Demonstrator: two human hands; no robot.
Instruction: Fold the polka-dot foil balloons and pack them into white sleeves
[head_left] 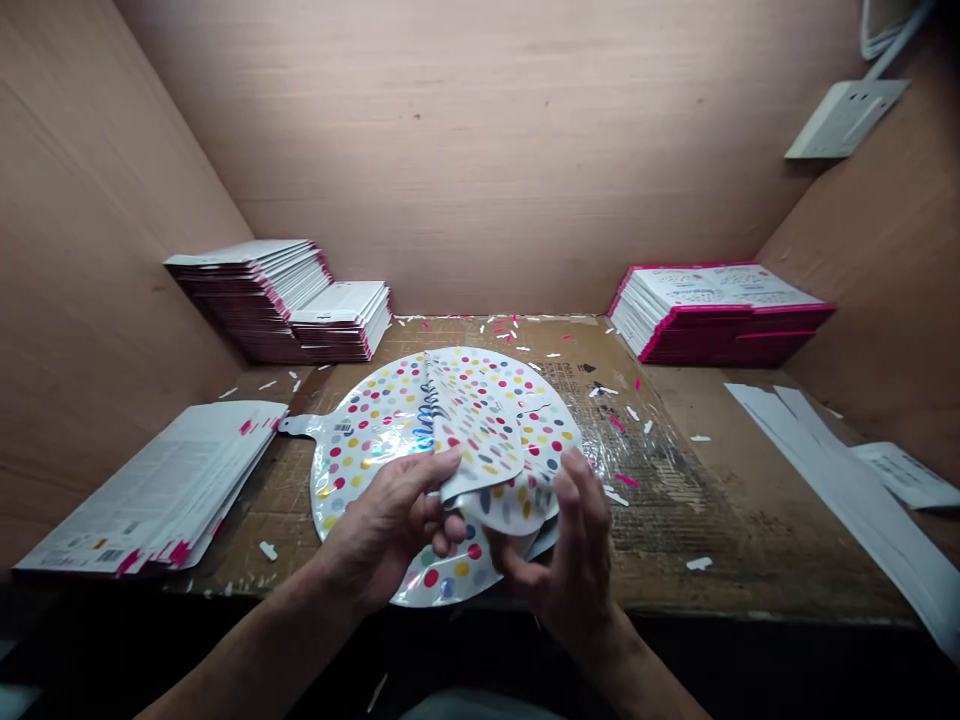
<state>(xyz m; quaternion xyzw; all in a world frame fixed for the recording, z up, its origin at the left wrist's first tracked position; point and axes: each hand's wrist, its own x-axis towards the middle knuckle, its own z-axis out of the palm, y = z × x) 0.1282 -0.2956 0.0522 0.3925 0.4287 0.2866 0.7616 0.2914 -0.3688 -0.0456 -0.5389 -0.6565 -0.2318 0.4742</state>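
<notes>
A flat round foil balloon (360, 440) with coloured polka dots lies on the cardboard, its tail pointing left. Over its right half, dotted foil (480, 430) is folded into layers with blue lettering along the fold. Whether this is the same balloon or a second one, I cannot tell. My left hand (397, 520) pinches the folded foil near its lower left corner, thumb on top. On the other side, my right hand (566, 560) is beside the fold with thumb and fingers apart; the thumb is close to the foil's lower edge, and contact is unclear.
Stacks of white and pink printed card packs stand at the back left (247, 300) and back right (720, 310). More printed sleeves (150, 490) lie at left. Long white strips (832, 480) lie at right. Paper scraps dot the cardboard (675, 540). A power socket (847, 118) hangs upper right.
</notes>
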